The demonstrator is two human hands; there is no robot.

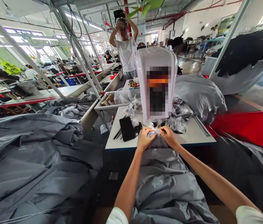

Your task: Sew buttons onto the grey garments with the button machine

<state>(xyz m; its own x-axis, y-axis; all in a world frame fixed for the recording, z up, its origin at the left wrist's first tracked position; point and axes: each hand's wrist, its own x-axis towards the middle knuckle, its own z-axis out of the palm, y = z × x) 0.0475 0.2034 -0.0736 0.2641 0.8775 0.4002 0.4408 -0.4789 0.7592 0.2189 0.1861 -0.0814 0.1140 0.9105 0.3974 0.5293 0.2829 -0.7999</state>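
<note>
Straight ahead on a white worktable [116, 143] stands a tall white machine [140, 62], with a dark pressing head [154, 123] low at its front. Grey fabric [166, 180] runs from my lap up to the table edge, its far end just below that head. My left hand [146, 137] grips the fabric's edge on the left, thumb and fingers closed on it. On the right, my right hand [168, 136] pinches the same fabric close to the head. The fingertips of both hands are partly hidden.
A black phone [127, 129] lies left of my hands. Clear plastic bags [178, 123] and a metal rail [201, 126] are at the right. Grey fabric heaps [28, 161] rise at the left; a red surface [248, 127] is at the right. A person [127, 54] stands behind the machine, arms raised.
</note>
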